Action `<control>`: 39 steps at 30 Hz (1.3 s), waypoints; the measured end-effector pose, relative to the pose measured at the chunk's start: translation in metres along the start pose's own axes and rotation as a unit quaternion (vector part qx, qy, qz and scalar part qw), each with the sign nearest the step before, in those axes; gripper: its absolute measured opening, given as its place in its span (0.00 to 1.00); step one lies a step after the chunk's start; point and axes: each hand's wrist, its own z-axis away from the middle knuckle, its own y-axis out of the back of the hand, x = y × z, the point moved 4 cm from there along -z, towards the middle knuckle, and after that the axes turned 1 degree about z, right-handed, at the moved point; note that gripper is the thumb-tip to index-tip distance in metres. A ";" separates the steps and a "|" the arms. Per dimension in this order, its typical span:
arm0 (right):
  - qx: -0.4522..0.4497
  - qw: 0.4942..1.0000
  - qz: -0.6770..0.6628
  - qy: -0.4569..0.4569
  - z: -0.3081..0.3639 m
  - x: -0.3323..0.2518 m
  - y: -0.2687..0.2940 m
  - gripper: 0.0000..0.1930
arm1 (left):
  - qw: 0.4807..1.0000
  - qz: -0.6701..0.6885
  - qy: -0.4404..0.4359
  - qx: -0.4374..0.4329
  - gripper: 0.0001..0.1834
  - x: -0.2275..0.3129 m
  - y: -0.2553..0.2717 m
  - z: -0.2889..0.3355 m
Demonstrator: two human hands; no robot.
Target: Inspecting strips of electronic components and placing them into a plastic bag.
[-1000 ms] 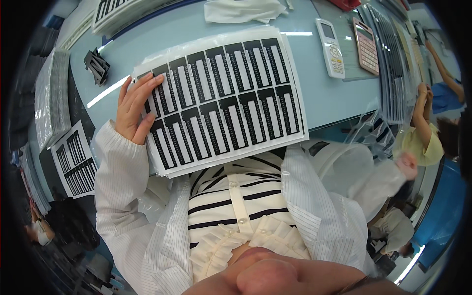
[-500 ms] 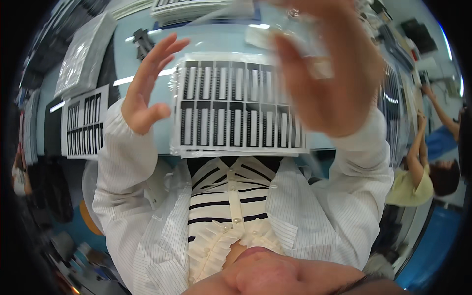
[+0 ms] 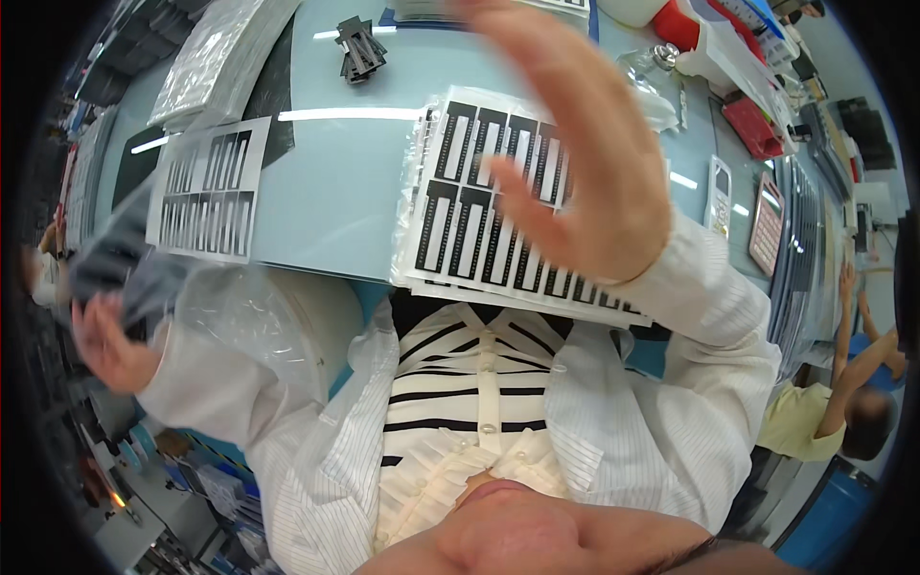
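A stack of white sheets (image 3: 446, 225) printed with black-framed strips lies in front of me, slightly askew. My right hand (image 3: 599, 187) hovers over it, blurred, fingers stretched out and thumb apart, with nothing in it. Far out to the left, my left hand (image 3: 110, 345) is beside a thin clear plastic film (image 3: 125, 225) that trails from its fingers up toward the table. The fingers look bent on the film's edge, though blur hides the exact grip. A similar printed sheet (image 3: 211, 192) lies at the left, partly behind the film.
A pale bin (image 3: 316, 321) with crumpled clear plastic stands below the table's left edge. Dark strips (image 3: 359, 53) lie in a small pile at the back. A plastic-wrapped stack (image 3: 220, 62) is at the far left; a pink calculator (image 3: 766, 225) and red box (image 3: 752, 127) are right.
My left hand has swung from beside the stack out to the far left, with clear film now stretched near it. My right hand stays raised over the sheets. The view has shifted.
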 end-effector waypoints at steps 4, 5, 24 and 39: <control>-0.080 0.981 0.084 -0.156 0.050 0.045 0.046 0.34 | 0.959 -0.047 0.168 0.224 0.29 -0.155 0.096 0.070; -0.056 0.979 0.084 -0.174 0.073 0.060 0.063 0.33 | 0.959 -0.057 0.164 0.224 0.29 -0.216 0.136 0.089; -0.034 0.915 0.260 -0.308 0.123 0.062 0.105 0.24 | 0.795 -0.368 0.372 -0.308 0.22 -0.336 0.071 0.202; -0.060 0.902 0.169 -0.393 0.166 0.101 0.107 0.15 | 0.975 -0.202 0.087 -0.044 0.16 -0.304 0.138 0.277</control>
